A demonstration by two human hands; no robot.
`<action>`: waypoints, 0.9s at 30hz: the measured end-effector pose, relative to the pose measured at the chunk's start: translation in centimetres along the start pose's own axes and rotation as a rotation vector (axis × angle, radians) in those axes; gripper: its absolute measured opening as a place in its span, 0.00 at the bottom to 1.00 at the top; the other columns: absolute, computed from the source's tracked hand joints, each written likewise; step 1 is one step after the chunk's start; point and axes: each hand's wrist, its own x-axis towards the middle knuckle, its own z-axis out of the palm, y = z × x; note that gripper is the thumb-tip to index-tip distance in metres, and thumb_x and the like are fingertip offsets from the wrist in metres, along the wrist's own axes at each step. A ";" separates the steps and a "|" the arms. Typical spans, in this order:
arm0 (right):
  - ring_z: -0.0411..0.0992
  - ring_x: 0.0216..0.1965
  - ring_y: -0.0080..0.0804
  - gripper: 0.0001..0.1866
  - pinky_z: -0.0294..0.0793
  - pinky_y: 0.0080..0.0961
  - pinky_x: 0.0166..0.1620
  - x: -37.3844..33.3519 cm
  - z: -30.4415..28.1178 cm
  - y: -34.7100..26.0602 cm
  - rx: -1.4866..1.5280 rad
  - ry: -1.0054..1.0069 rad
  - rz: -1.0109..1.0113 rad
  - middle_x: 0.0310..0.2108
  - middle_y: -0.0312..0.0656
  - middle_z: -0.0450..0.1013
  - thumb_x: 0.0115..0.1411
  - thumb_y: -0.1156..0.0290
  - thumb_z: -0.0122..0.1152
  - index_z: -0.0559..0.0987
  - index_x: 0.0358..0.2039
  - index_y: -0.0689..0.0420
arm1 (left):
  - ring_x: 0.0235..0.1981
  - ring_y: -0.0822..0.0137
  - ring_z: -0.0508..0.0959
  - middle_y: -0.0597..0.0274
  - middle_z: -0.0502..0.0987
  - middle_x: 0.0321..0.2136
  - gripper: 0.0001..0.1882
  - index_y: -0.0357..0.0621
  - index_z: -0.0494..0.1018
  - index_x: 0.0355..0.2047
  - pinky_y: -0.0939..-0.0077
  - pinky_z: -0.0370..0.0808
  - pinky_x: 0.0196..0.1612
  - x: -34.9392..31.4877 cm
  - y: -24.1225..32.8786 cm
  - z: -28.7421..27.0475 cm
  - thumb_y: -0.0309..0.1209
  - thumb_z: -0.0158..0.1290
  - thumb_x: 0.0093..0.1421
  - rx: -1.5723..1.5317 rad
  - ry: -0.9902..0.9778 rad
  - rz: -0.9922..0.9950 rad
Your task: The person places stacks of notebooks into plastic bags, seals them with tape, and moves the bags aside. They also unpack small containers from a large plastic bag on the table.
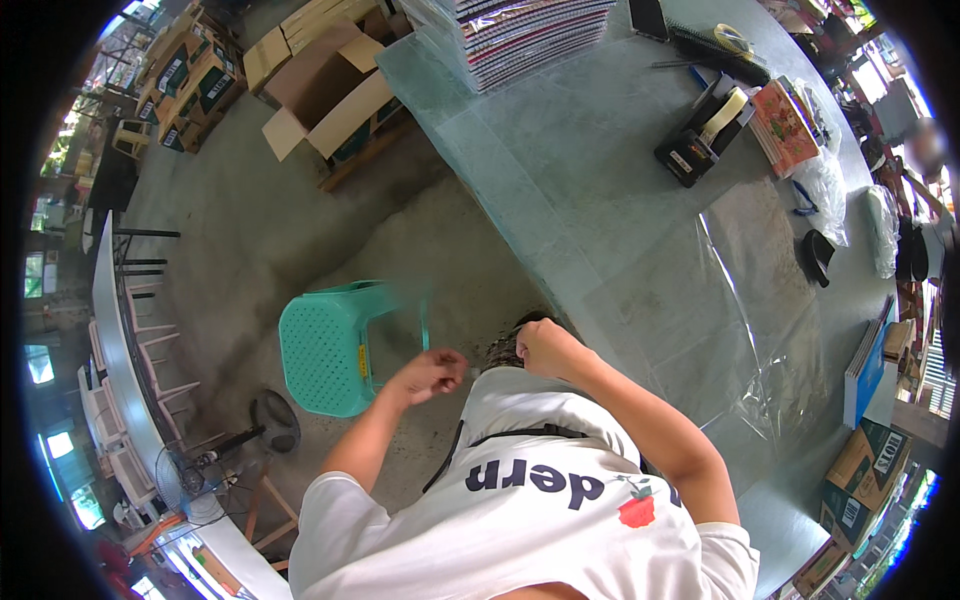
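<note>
My left hand [432, 376] hovers beside the green plastic stool [318, 355], to the right of its seat. Its fingers are loosely curled and a little apart, and I see nothing in them. Close to the edge of the glass-like table [640, 235], my right hand [545, 347] is closed in front of my body, over dark patterned cloth [503, 350] at my legs. Whether anything sits inside that fist is hidden. The white shirt [540, 440] I wear hangs just below both hands.
On the table stand a stack of books [535, 40], a black tape dispenser [703, 135] and blue-handled pliers [804, 198]. Clear plastic film [730, 330] covers its right part. An open cardboard box [330, 95] stands beyond the stool; a fan [175, 475] is at the left.
</note>
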 end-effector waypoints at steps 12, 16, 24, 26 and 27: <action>0.75 0.29 0.31 0.11 0.73 0.26 0.35 -17.7 -10.6 2.9 0.375 0.501 0.123 0.28 0.42 0.76 0.53 0.72 0.59 0.76 0.37 0.60 | 0.30 0.67 0.74 0.58 0.76 0.30 0.27 0.42 0.75 0.29 0.69 0.70 0.29 4.4 -1.8 3.8 0.56 0.47 0.55 1.149 -0.250 -0.401; 0.74 0.31 0.26 0.12 0.72 0.23 0.35 -33.9 -13.4 11.4 0.606 1.053 0.325 0.29 0.40 0.77 0.56 0.69 0.55 0.77 0.39 0.60 | 0.31 0.61 0.75 0.58 0.78 0.31 0.13 0.43 0.76 0.28 0.64 0.71 0.34 3.5 1.8 3.3 0.40 0.54 0.51 1.957 -0.703 0.037; 0.69 0.26 0.18 0.16 0.68 0.17 0.28 -63.3 -5.1 28.6 0.835 1.763 0.830 0.26 0.31 0.73 0.57 0.55 0.57 0.76 0.33 0.56 | 0.14 0.74 0.72 0.61 0.74 0.17 0.08 0.35 0.73 0.30 0.80 0.68 0.14 -7.1 17.8 41.8 0.29 0.53 0.55 1.310 -0.610 0.392; 0.67 0.24 0.19 0.20 0.66 0.17 0.25 -66.6 -2.1 34.1 0.893 1.786 0.893 0.24 0.30 0.70 0.57 0.49 0.55 0.75 0.29 0.55 | 0.16 0.76 0.69 0.64 0.71 0.17 0.11 0.36 0.73 0.31 0.81 0.65 0.17 -3.7 15.9 52.8 0.33 0.54 0.57 1.327 -0.726 0.541; 0.67 0.24 0.19 0.20 0.66 0.17 0.25 -66.3 -2.7 36.0 0.886 1.783 0.852 0.24 0.30 0.70 0.57 0.49 0.55 0.75 0.29 0.55 | 0.21 0.77 0.69 0.67 0.71 0.20 0.12 0.36 0.73 0.33 0.83 0.65 0.23 -0.5 14.0 57.3 0.35 0.54 0.58 1.147 -0.895 0.459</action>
